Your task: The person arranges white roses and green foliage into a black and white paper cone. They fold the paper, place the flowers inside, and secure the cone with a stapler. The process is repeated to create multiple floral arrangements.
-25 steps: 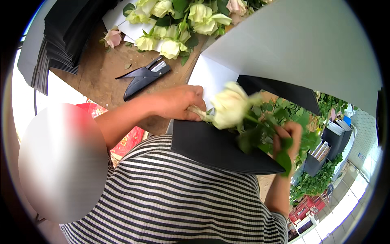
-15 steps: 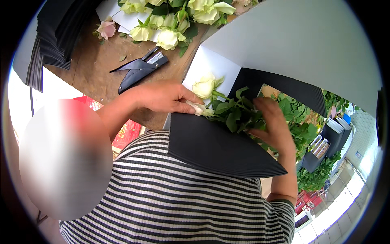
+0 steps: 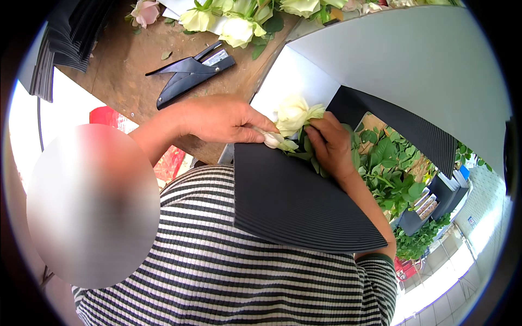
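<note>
Just under the head of a cream-white rose (image 3: 292, 115), my right hand (image 3: 331, 144) is closed with thumb and fingers together. It appears to grip the rose's neck and leaves, though the hold itself is partly hidden. To the left, my left hand (image 3: 225, 120) pinches a second, smaller pale rose (image 3: 274, 141) between thumb and fingers. Both blooms rest over the inner edge of ridged black corrugated sheets (image 3: 304, 198), which fan out against my striped top. Green leaves run beneath my right hand.
On the wooden table (image 3: 122, 60) lies a dark stapler (image 3: 190, 76), beyond my left forearm. Light green roses (image 3: 236, 27) and a pink rose (image 3: 145, 13) lie at the far edge. Black sheets (image 3: 73, 35) are stacked at left; a large grey-white panel (image 3: 402, 51) rises at right, above leafy stems (image 3: 389, 163).
My right hand has come left from the leaves and closed below the larger rose's head. My left hand still pinches the smaller rose. The whole view has shifted slightly.
</note>
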`<state>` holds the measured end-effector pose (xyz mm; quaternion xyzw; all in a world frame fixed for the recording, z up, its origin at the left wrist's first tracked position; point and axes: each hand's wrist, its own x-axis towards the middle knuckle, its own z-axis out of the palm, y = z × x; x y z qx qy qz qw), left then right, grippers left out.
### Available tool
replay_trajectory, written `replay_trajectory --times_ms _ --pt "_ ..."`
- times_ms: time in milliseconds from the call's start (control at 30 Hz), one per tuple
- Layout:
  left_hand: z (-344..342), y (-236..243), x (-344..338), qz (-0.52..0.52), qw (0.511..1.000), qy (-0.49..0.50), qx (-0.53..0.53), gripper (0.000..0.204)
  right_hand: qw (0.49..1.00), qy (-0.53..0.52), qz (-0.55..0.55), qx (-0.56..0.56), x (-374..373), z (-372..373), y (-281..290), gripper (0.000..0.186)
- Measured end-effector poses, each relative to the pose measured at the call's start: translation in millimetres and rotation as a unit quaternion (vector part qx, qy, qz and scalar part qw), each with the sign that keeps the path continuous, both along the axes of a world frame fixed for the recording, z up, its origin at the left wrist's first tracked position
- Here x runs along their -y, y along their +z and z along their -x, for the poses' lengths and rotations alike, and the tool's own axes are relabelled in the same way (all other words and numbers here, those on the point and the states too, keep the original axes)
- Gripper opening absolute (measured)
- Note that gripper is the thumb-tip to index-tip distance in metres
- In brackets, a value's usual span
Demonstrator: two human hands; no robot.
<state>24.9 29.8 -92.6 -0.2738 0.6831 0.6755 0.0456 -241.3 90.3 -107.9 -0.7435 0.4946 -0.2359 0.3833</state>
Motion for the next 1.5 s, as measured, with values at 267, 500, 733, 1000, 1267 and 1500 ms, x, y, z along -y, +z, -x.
replay_trajectory --times_ms 267,500,733,1000,1267,1500 --pt "-0.9 0.3 0.4 0.01 1.0 0.0 -0.006 0.03 0.996 0.039 0.074 -0.03 0.9 -6.0 -4.0 0.016" --pt "25.5 6.4 14.6 0.345 0.914 0.145 -0.155 0.047 0.991 0.065 0.114 -0.041 -0.9 -4.5 -15.0 0.016" --pt "47.3 13.1 13.1 0.368 0.928 -0.033 -0.054 0.058 0.966 0.164 0.05 -0.195 5.7 12.6 25.3 0.021" --pt "49.7 20.3 6.2 0.396 0.917 -0.007 -0.047 0.051 0.926 -0.226 0.287 0.091 203.6 176.7 172.5 0.025" --pt "38.4 13.6 7.5 0.355 0.933 0.006 -0.065 0.053 0.853 -0.221 0.137 -0.453 285.9 216.4 84.7 0.058" --pt "39.0 8.1 2.3 0.312 0.948 0.044 -0.043 0.054 0.825 -0.295 0.365 -0.315 231.3 288.3 168.4 0.049"
